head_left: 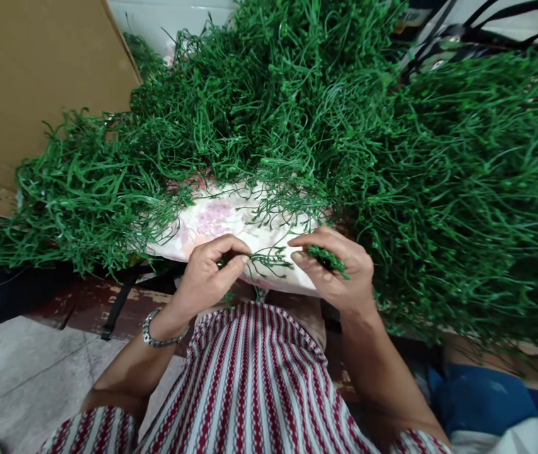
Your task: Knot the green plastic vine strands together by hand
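Observation:
Between thumb and index finger, my left hand (pixel 212 271) pinches the end of a thin green sprig (pixel 271 257), whose branching tips point toward my right hand. My right hand (pixel 337 268) is curled around a small clump of green pieces (pixel 326 258), its thumb and index finger slightly apart near the sprig's tips. Both hands are over a white floral cloth (pixel 217 217). Loose dark green sprigs (pixel 288 202) lie on the cloth just beyond the hands.
Large heaps of green artificial-looking stems (pixel 269 94) spread behind the cloth and to both sides. A cardboard box (pixel 42 82) stands at the upper left. Black straps (pixel 509 25) are at the upper right, and a blue item (pixel 484 400) is at the lower right.

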Demonstrator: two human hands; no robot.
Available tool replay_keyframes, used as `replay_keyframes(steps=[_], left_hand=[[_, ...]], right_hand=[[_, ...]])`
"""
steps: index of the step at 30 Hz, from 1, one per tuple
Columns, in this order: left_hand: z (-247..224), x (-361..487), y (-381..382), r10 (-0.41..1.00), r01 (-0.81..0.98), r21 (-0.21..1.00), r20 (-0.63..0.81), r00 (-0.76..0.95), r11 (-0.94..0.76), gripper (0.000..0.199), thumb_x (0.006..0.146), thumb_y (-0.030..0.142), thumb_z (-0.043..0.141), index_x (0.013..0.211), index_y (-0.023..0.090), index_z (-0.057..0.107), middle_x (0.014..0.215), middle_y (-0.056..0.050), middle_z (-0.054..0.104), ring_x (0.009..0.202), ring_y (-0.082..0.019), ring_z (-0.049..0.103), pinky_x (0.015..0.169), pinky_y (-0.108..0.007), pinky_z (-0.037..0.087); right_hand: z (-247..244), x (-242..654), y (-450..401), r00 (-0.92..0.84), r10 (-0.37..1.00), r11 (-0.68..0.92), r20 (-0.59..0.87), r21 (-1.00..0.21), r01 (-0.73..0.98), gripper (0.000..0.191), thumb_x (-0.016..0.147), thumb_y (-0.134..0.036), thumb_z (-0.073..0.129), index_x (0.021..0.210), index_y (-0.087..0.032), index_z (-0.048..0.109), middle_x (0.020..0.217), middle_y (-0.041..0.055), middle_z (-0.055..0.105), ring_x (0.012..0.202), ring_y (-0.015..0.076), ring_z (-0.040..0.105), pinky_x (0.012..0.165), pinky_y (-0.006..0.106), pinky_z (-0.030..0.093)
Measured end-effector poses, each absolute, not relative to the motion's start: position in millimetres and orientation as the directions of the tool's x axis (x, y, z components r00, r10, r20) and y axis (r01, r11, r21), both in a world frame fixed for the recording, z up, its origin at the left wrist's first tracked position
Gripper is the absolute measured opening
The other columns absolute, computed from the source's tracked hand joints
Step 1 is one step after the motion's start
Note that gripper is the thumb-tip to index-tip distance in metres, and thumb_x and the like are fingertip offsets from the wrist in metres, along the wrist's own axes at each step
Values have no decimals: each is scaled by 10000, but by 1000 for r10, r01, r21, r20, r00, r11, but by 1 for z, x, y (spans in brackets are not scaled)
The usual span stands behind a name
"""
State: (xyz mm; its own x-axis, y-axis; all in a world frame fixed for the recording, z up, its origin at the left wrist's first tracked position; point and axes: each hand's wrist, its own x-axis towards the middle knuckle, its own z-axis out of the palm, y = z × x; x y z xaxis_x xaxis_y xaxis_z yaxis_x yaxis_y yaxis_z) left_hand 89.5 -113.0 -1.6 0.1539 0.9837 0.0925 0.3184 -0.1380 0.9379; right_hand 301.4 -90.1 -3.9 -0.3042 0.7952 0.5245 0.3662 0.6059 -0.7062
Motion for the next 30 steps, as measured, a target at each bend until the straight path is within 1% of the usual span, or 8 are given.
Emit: replay_keyframes(steps=[4, 7, 12, 15, 19, 23, 27, 30], left_hand=[[-9, 90, -115, 992, 202, 979, -1, 127, -25, 113, 746, 100, 523, 778, 170, 606, 642, 35, 548, 553, -72, 469, 553, -186, 373], [-11, 88, -116, 984, 195, 980, 2, 179, -38, 103, 751, 106, 510, 765, 162, 596, 649, 22, 537, 551, -81, 471, 545, -197, 381], [-4, 93, -120, 928, 482, 798, 262, 266, -363, 151, 754, 65, 490, 827, 157, 585, 812, -32, 559, 812, -147, 532, 750, -271, 422], [-5, 101, -122, 869, 526, 692, 383, 313, -494, 148, 771, 68, 490, 850, 156, 579, 821, -42, 565, 827, -155, 531, 764, -286, 421], [-12, 105, -123, 890, 461, 766, 340, 302, -449, 114, 790, 76, 482, 764, 161, 553, 708, -6, 526, 679, -117, 505, 635, -241, 401], [-18, 105, -122, 927, 321, 884, 256, 276, -340, 78, 800, 112, 489, 766, 163, 538, 697, -1, 502, 651, -110, 487, 598, -231, 389], [-20, 107, -124, 926, 264, 902, 277, 257, -343, 80, 808, 118, 486, 765, 163, 536, 682, 5, 488, 636, -100, 478, 601, -221, 390], [-18, 106, -125, 916, 326, 870, 280, 288, -368, 92, 807, 112, 470, 770, 163, 538, 674, 8, 494, 622, -96, 478, 596, -218, 391]], right_hand=[[-8, 295, -88, -428, 749, 650, 506, -686, 326, 166, 773, -171, 611, 935, -149, 642, 744, 34, 579, 669, 127, 525, 610, 260, 420], [-14, 293, -87, -456, 742, 649, 491, -697, 304, 99, 793, -190, 585, 864, -138, 630, 722, 35, 555, 667, 127, 518, 609, 263, 418], [-17, 291, -90, -484, 745, 636, 460, -708, 306, 79, 812, -201, 548, 806, -139, 597, 709, 33, 537, 659, 126, 501, 597, 257, 402], [-17, 288, -93, -530, 733, 635, 427, -709, 306, 83, 815, -191, 534, 779, -138, 587, 673, 19, 511, 631, 117, 488, 577, 244, 387], [-20, 284, -97, -472, 753, 630, 459, -711, 312, 78, 821, -214, 541, 835, -148, 581, 702, 21, 519, 649, 120, 494, 592, 249, 399], [-24, 281, -101, -429, 751, 649, 502, -681, 340, 210, 810, -259, 580, 987, -147, 585, 767, 44, 537, 701, 139, 509, 626, 273, 431], [-28, 279, -103, -459, 737, 651, 496, -705, 282, 151, 832, -242, 549, 929, -142, 607, 779, 55, 543, 726, 139, 534, 630, 265, 448], [-30, 280, -104, -444, 734, 660, 514, -696, 284, 110, 834, -227, 541, 874, -144, 602, 741, 43, 536, 702, 134, 523, 620, 255, 436]])
